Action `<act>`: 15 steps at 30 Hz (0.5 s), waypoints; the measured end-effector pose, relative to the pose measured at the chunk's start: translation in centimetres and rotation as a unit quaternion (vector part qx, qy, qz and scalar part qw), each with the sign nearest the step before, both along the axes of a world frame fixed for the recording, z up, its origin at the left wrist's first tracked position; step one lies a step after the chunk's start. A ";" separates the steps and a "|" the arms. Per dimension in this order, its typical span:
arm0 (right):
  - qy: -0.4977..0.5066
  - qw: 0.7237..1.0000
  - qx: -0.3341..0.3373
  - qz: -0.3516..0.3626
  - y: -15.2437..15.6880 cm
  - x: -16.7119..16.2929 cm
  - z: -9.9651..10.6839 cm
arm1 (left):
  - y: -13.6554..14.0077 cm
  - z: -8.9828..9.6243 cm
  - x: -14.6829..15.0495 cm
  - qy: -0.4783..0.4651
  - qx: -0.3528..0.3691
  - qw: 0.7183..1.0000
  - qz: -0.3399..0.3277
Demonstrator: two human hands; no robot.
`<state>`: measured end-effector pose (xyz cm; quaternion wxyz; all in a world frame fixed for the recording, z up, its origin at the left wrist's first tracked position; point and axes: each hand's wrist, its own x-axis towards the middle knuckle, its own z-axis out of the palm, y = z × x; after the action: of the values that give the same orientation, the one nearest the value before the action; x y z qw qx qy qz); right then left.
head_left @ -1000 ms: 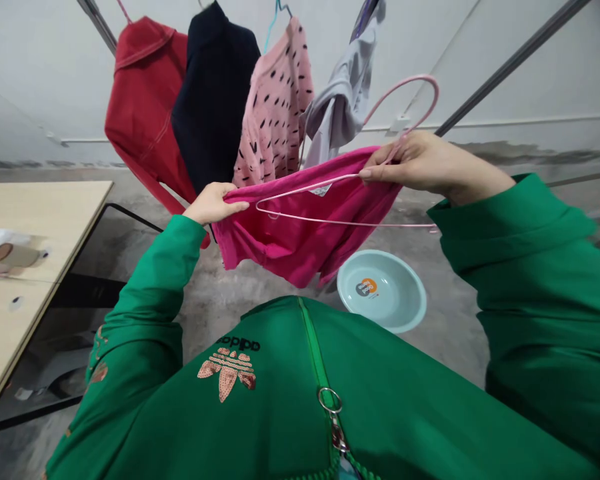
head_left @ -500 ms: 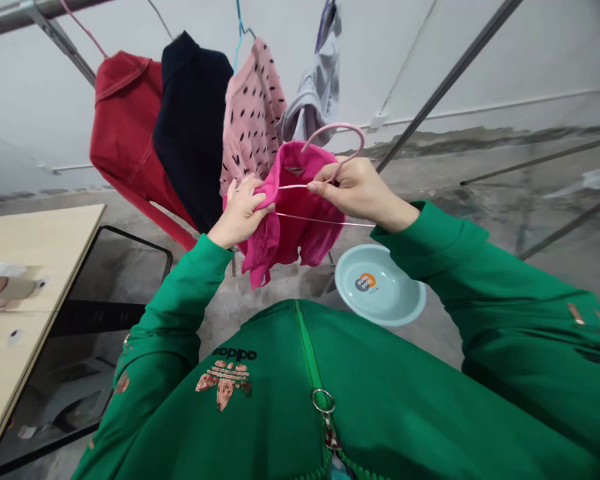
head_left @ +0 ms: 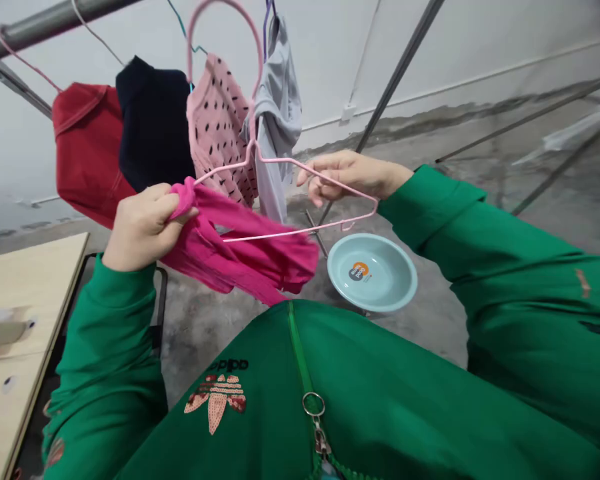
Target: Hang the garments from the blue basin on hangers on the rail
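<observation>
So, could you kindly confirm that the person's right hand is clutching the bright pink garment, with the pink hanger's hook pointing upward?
Not quite: the head view now shows the left hand clutching the bright pink garment, not the right; the pink hanger's hook does point upward.

both arms [head_left: 105, 353] out in front, left hand [head_left: 147, 225] clenched pretty tight, thumb [head_left: 176, 233] pointing inward, right hand [head_left: 347, 173] kinda loose, fingers [head_left: 317, 191] half curled and aimed inward too, hands well apart, right one higher in view
</observation>
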<state>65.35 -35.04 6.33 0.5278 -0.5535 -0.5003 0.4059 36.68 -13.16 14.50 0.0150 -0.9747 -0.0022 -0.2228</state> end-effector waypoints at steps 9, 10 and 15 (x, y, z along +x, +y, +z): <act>0.017 0.995 -0.039 0.090 3.9 -4.5 -14.7 | -0.8 2.1 -0.6 0.005 0.055 0.998 -0.020; 0.017 0.995 -0.026 0.095 4.9 -6.2 -16.0 | -0.9 2.5 -0.7 0.004 0.061 0.998 -0.026; -0.013 0.995 0.077 0.068 10.5 -14.4 -17.6 | -1.9 3.9 -1.9 0.025 0.071 0.997 -0.019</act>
<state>50.99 -24.55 -11.30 0.5331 -0.4814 -0.5734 0.3939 34.76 -15.02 18.43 0.0799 -0.9764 0.0328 -0.1978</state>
